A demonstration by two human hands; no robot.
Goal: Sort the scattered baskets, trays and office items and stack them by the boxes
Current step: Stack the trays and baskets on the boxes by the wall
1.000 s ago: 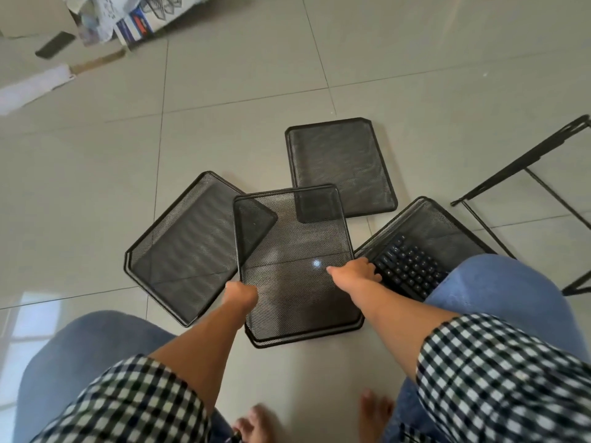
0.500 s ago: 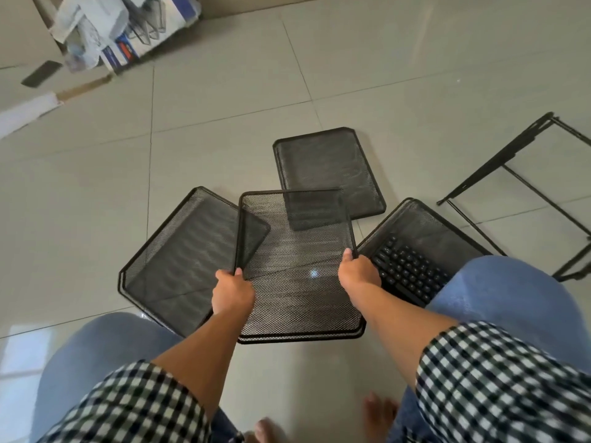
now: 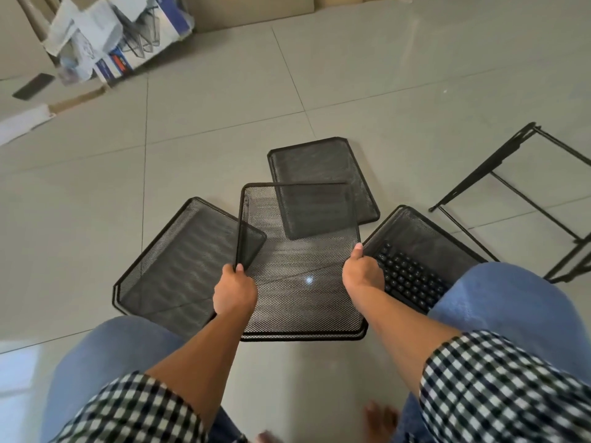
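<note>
- The left hand (image 3: 235,290) grips the left rim of the middle mesh tray (image 3: 303,314), with the fingers curled round the wire edge and the thumb on top.
- The right hand (image 3: 363,276) grips the same tray's right rim, with the thumb lying along the edge and pointing away from the person.
- The middle mesh tray is held between the two knees over the floor (image 3: 383,75). Its far end is raised and its near edge is low by the tiles; whether that edge touches them cannot be told.
- A left mesh tray (image 3: 172,266) lies flat on the floor, and its right corner shows through the held tray's mesh.
- A far mesh tray (image 3: 319,161) lies flat beyond the held tray, its near part also seen through the mesh.
- A right mesh tray (image 3: 425,235) sits just beside the right hand, with a black keyboard (image 3: 409,276) inside it.
- A black metal frame (image 3: 499,158) lies near the floor's right edge.
- Cardboard boxes (image 3: 256,11) stand along the far edge of the floor. At the far left corner, a torn carton (image 3: 140,43) holds papers and wire baskets.
</note>
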